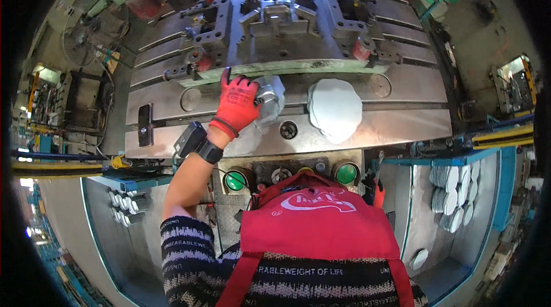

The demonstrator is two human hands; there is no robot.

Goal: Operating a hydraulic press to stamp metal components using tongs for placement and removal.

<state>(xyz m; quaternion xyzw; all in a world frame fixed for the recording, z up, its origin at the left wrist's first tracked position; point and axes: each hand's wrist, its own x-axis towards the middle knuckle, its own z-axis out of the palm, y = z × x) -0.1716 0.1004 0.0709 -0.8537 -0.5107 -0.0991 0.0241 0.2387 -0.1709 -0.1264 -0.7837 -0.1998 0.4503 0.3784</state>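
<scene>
Left hand (238,103), fingers part-curled, touches a silvery piece (272,99) over the worktop (407,123); grip cannot be confirmed. Right hand (379,194) mostly hidden beside the red apron (321,221), state undeterminable. Grey disc stack (336,110) right of the piece; phone (145,125) left; die block (282,48) obstructs beyond

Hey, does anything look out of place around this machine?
One pale disc lies alone in the right-hand bin, apart from the stacks. What looks like a phone also sits on the metal table, left of the gloved left hand, seemingly stray there.
</scene>
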